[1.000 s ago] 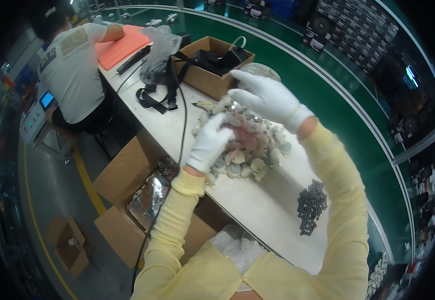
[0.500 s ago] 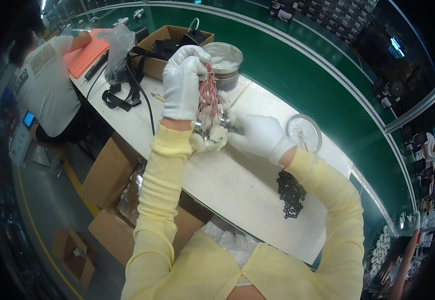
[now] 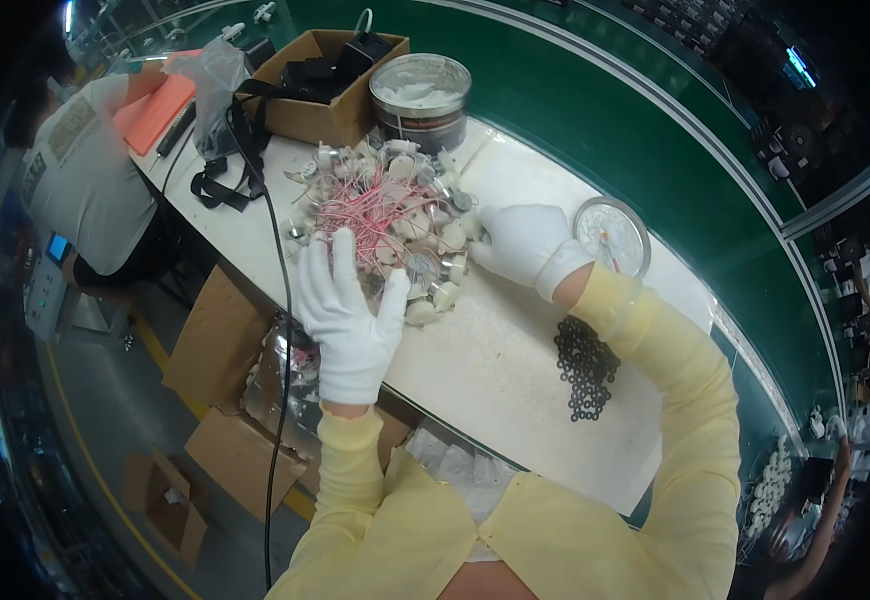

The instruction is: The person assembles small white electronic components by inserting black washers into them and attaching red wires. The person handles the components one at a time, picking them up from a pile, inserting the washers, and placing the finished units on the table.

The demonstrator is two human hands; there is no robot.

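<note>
A heap of small round metal motors with white plastic parts (image 3: 423,268) is spread out on the table, their red and white wires (image 3: 370,212) tangled in the middle. My left hand (image 3: 350,322), in a white glove, lies over the heap's near left edge with fingers stretched apart and nothing gripped. At the right edge of the heap is my gloved right hand (image 3: 525,245). Its fingers are curled and their tips reach the outermost motors; whatever is between them is hidden.
Black rings (image 3: 585,370) lie in a patch on the white table (image 3: 475,370). A round clear dish (image 3: 612,238) sits right of my right hand. Behind the heap stand a round tin (image 3: 421,125) and a cardboard box (image 3: 305,118). A black cable (image 3: 283,400) hangs over the edge; a person (image 3: 85,180) works at left.
My left hand has let go of the raised bundle of wires, come down toward me and opened. The motors that hung beneath now lie spread on the table. My right hand stays nearly in place.
</note>
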